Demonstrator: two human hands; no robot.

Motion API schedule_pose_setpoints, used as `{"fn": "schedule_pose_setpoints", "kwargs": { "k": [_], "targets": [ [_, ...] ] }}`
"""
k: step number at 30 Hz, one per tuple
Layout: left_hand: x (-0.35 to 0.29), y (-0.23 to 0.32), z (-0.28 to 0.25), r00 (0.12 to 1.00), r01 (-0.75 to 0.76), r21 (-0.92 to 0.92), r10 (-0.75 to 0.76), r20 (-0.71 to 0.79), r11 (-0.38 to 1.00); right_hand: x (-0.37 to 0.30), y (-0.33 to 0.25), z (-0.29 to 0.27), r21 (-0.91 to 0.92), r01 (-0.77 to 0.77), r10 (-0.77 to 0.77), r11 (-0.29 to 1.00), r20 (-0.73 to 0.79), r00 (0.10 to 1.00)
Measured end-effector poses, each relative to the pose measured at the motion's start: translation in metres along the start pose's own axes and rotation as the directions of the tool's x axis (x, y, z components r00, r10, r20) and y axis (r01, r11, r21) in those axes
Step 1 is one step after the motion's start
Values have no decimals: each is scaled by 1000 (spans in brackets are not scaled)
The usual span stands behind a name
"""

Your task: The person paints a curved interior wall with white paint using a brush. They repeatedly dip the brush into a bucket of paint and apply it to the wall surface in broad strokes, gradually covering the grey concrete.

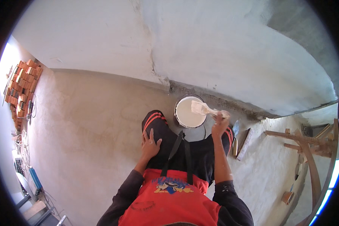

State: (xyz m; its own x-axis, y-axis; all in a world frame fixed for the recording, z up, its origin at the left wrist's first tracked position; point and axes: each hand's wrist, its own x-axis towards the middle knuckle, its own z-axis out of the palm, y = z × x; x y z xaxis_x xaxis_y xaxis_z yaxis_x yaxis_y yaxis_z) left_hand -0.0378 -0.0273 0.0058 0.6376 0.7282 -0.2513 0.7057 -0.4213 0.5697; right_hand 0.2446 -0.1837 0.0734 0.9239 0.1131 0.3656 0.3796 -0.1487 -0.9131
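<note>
Holding a paintbrush [202, 109] over the white paint bucket [189, 112], your right hand [220, 126] has its fingers closed around the handle. Your left hand [150, 144] lies open and flat on your left knee [154, 119], holding nothing. The bucket stands on the floor [90, 124] near the wall [199, 45].

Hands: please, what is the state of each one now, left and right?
Left hand: open, lying flat on the left knee.
Right hand: closed on the paintbrush above the paint bucket.
</note>
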Motion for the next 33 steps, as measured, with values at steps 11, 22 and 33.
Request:
{"fn": "schedule_pose_setpoints", "kwargs": {
  "k": [11, 22, 33],
  "targets": [
    [30, 6, 3, 984, 34, 122, -55, 170, 992, -51, 15, -13, -330, -65, 118, 942, 144, 983],
    [34, 0, 4, 994, -2, 9, 1, 113, 1000, -54, 32, -12, -445, 195, -64, 874, 293, 954],
    [34, 9, -7, 984, 34, -3, -33, 173, 999, -42, 14, -12, -390, 159, -6, 907, 367, 930]
  ]
}}
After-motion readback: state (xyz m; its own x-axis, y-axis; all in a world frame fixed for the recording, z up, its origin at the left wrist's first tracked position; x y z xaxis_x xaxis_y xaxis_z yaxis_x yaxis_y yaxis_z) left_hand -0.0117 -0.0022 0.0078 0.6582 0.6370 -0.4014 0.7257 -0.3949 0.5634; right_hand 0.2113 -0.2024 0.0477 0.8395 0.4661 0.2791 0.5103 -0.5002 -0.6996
